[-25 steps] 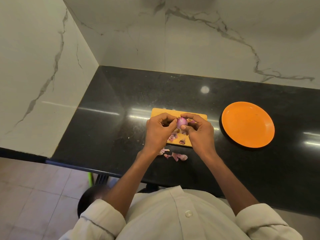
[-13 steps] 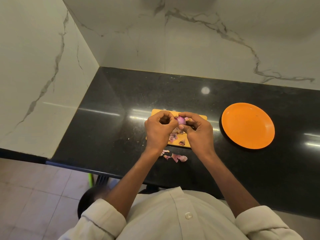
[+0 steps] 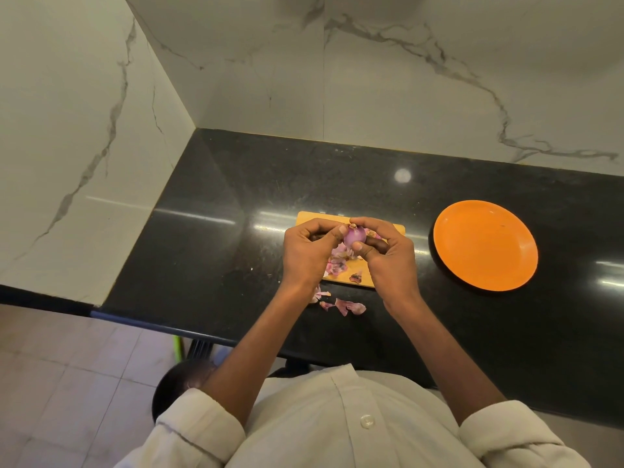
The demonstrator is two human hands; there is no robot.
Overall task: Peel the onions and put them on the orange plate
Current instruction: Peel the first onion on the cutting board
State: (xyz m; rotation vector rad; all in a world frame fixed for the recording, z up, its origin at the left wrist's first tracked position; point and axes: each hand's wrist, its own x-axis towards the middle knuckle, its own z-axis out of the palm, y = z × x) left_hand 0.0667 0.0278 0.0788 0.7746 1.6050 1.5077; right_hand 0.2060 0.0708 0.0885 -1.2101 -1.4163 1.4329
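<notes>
A small purple onion [image 3: 354, 236] is held between both hands just above a yellow cutting board [image 3: 337, 278]. My right hand [image 3: 388, 261] grips the onion from the right, thumb under it. My left hand [image 3: 309, 255] pinches its left side with thumb and fingers curled. Torn purple skin pieces [image 3: 337, 263] lie on the board under the hands, and more peels [image 3: 344, 305] lie on the counter in front of the board. The orange plate [image 3: 485, 245] stands to the right with nothing on it.
The black stone counter [image 3: 236, 248] meets marble walls at the back and left. Its front edge runs just below the peels. Below the edge are a tiled floor, a dark round stool [image 3: 179, 383] and a green stick [image 3: 177, 347].
The hands have turned the onion slightly, so more of its smooth purple side shows. Both hands stay over the board; the plate and peels have not moved.
</notes>
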